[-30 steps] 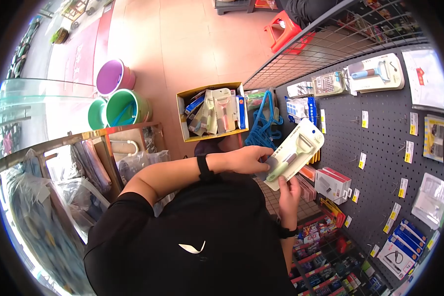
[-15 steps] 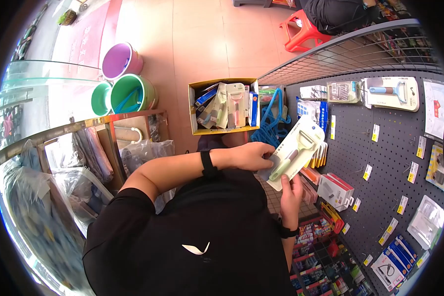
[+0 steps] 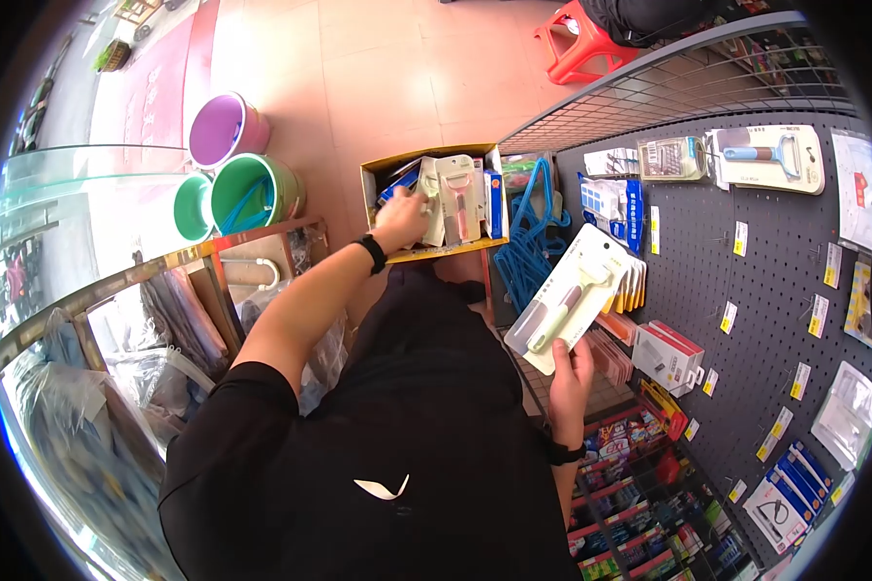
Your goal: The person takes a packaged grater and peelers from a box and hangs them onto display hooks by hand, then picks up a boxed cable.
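Note:
My right hand [image 3: 571, 383] pinches the lower end of a packaged peeler [image 3: 570, 298], a white card with a clear blister over a pale green and mauve handle. It is tilted, its peeler head toward the upper right. My left hand [image 3: 403, 219] is down in the yellow-edged cardboard box [image 3: 434, 255], fingers curled at the packs on its left side; what they grip is hidden. Another packaged peeler [image 3: 460, 198] with a pink handle stands in the box, beside blue packs [image 3: 496, 203].
A dark pegboard [image 3: 688, 261] with hooks, price tags and a hanging blue peeler pack [image 3: 770, 158] rises on the right. Blue hangers [image 3: 531, 237] hang beside the box. Green [image 3: 286, 194] and purple buckets [image 3: 257, 134] stand left; a red stool [image 3: 579, 44] is farther back, by a seated person.
My left hand has left the packaged peeler and moved left into the box. My right hand keeps its hold on the pack, which has shifted only slightly.

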Motion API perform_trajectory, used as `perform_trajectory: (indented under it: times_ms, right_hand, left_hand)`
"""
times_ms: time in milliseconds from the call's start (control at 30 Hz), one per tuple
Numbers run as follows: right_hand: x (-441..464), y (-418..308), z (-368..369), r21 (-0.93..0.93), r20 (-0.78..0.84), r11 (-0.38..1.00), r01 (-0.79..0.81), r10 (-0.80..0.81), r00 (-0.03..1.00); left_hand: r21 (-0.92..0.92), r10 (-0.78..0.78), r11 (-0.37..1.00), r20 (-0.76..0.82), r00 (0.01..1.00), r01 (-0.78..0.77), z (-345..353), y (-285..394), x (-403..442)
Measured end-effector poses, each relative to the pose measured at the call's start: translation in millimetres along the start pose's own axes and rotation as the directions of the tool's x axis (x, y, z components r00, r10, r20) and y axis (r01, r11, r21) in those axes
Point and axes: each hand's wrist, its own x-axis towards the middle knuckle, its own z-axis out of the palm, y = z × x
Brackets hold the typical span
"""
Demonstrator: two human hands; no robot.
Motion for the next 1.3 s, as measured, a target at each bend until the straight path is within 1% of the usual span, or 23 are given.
perform_trajectory:
  times_ms: [33, 67, 133, 200, 300, 333, 400, 433, 467, 533, 567, 600, 700, 733, 833, 867, 967, 1000, 1067, 1133, 1200, 1233, 1300]
  right_hand:
    - [-1, 1, 1, 0.025, -0.004, 1.000, -0.007, 0.007, 1.000]
    - [-2, 4, 1, 0.026, -0.012, 1.000, -0.008, 0.008, 1.000]
    - [-3, 10, -1, 0.011, -0.022, 1.000, 0.001, -0.001, 1.000]
    - [-6, 9, 1, 0.007, -0.029, 1.000, -0.007, 0.007, 1.000]
    - [-7, 7, 4, 0.009, -0.029, 1.000, -0.027, 0.028, 0.999]
    - [-8, 7, 5, 0.016, -0.027, 0.999, -0.040, 0.040, 0.999]
    - [-8, 7, 7, 0.021, -0.031, 0.999, -0.039, 0.040, 0.999]
    - [-8, 7, 8, 0.027, -0.033, 0.999, -0.041, 0.041, 0.999]
    - [-8, 8, 9, 0.029, -0.032, 0.999, -0.042, 0.043, 0.999]
    - [-9, 9, 10, 0.025, -0.043, 0.999, -0.040, 0.041, 0.998]
    - [-9, 9, 11, 0.026, -0.040, 0.999, -0.042, 0.043, 0.998]
    - [-9, 7, 11, 0.024, -0.022, 0.998, -0.050, 0.050, 0.998]
    - [-9, 5, 12, 0.017, -0.004, 0.998, -0.065, 0.065, 0.998]
    - [-9, 4, 12, 0.012, -0.001, 0.997, -0.073, 0.073, 0.997]
    - [-7, 10, 12, 0.035, -0.012, 0.998, -0.042, 0.043, 0.999]
    - [-7, 10, 13, 0.036, -0.013, 0.998, -0.042, 0.042, 0.999]
    - [-6, 6, 15, 0.025, -0.017, 0.999, -0.036, 0.036, 0.999]
    - [-6, 4, 15, 0.025, -0.017, 0.999, -0.035, 0.035, 0.999]
    - [-6, 4, 15, 0.026, -0.016, 0.999, -0.035, 0.036, 0.999]
    - [-5, 7, 11, 0.004, 0.026, 0.999, -0.045, 0.045, 0.999]
    - [-5, 4, 14, 0.018, 0.010, 0.999, -0.039, 0.039, 0.999]
    - [-4, 3, 15, 0.031, -0.007, 0.999, -0.033, 0.033, 0.999]
    - [-3, 3, 15, 0.023, -0.003, 0.999, -0.028, 0.028, 1.000]
  left_hand:
    - [0.100, -0.084, 0.991, -0.009, 0.996, 0.084, -12, -1, -1]
    - [0.157, -0.076, 0.984, -0.028, 0.997, 0.080, -9, -19, 2]
    - [0.255, -0.083, 0.965, 0.093, 0.992, 0.057, -10, -36, 7]
    - [0.260, -0.068, 0.965, 0.099, 0.993, 0.040, -8, -41, 8]
    - [0.343, -0.004, 0.939, -0.003, 1.000, 0.005, 2, -46, 10]
    - [0.343, -0.003, 0.939, -0.003, 1.000, 0.004, 4, -44, 9]
    - [0.427, 0.186, 0.897, -0.120, 0.975, -0.119, 7, -35, 6]
    - [0.425, 0.249, 0.892, -0.178, 0.952, -0.154, 6, -30, 2]
    - [0.427, 0.248, 0.891, -0.177, 0.952, -0.153, 4, -28, 0]
    - [0.420, 0.289, 0.894, -0.277, 0.916, -0.155, -3, -20, -6]
    - [0.370, 0.280, 0.916, -0.307, 0.910, -0.156, -9, -17, -11]
    - [0.372, 0.279, 0.915, -0.308, 0.910, -0.155, -14, -16, -15]
    - [0.209, 0.170, 0.974, -0.435, 0.884, -0.085, -19, -20, -19]
    - [0.209, 0.170, 0.974, -0.434, 0.885, -0.085, -18, -25, -19]
    - [0.046, 0.098, 0.995, -0.514, 0.852, -0.086, -19, -39, -19]
    - [0.047, 0.099, 0.995, -0.514, 0.852, -0.087, -21, -43, -20]
    - [-0.037, 0.049, 0.995, -0.612, 0.789, -0.090, -29, -54, -21]
    - [-0.037, 0.049, 0.995, -0.612, 0.789, -0.090, -32, -55, -22]
    - [-0.105, 0.020, 0.988, -0.650, 0.760, -0.116, -38, -56, -26]
    - [-0.130, -0.005, 0.986, -0.649, 0.761, -0.104, -40, -59, -26]
    - [-0.233, -0.091, 0.970, -0.636, 0.767, -0.077, -40, -62, -24]
    - [-0.232, -0.091, 0.970, -0.636, 0.767, -0.078, -41, -63, -23]
    - [-0.325, -0.136, 0.942, -0.604, 0.785, -0.087, -43, -64, -21]
